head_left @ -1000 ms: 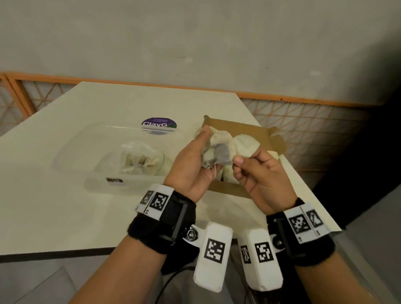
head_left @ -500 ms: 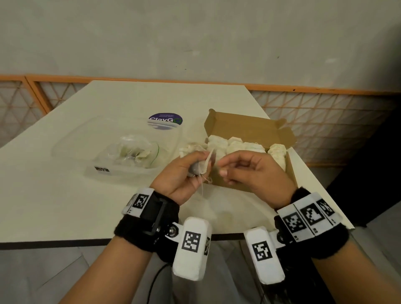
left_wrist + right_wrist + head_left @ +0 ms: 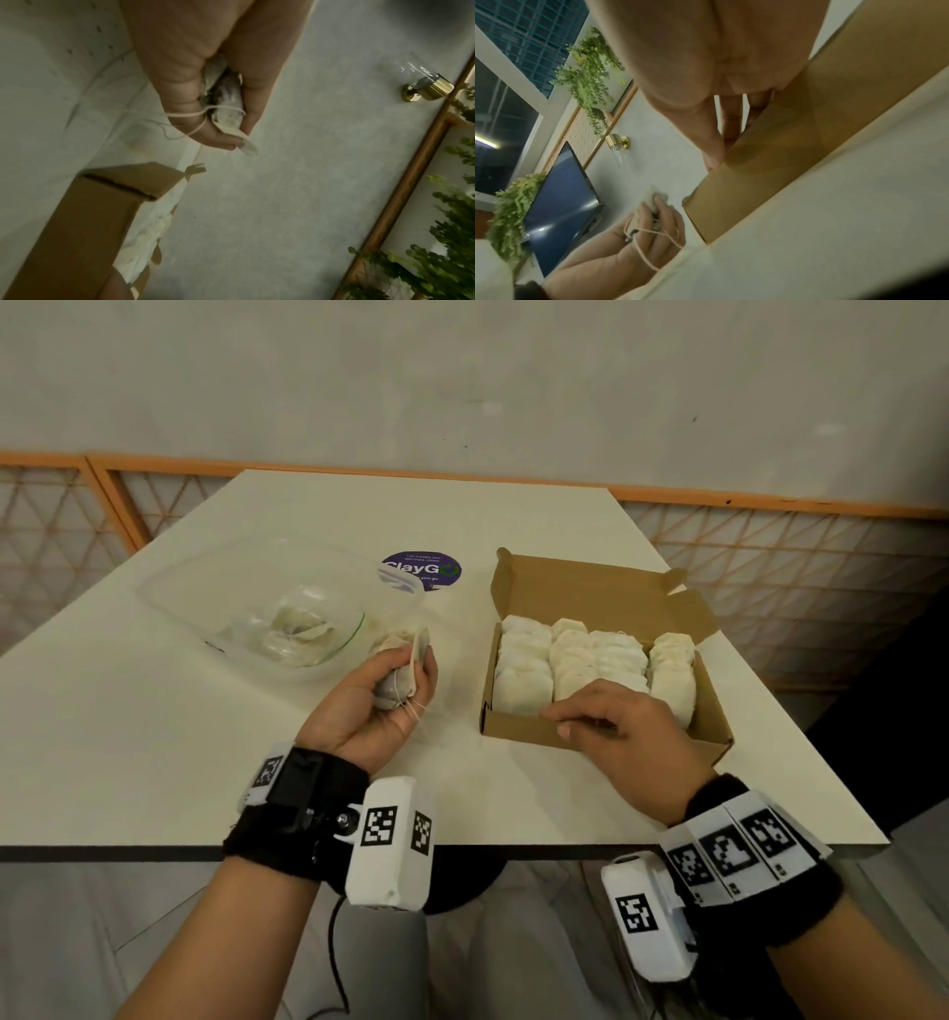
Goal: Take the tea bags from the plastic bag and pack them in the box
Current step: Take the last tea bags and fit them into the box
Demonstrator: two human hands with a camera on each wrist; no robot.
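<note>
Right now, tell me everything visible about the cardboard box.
The cardboard box is brown and shallow, and sits on the white table, right of the plastic bag. Its lid is folded back open. Rows of white tea bags nearly fill it. The right hand rests on its near wall.

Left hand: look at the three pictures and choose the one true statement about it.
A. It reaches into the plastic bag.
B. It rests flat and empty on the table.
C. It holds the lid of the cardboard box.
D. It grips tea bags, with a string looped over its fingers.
D: the left hand is curled round the tea bags, and a string crosses its fingers, beside the box.
</note>
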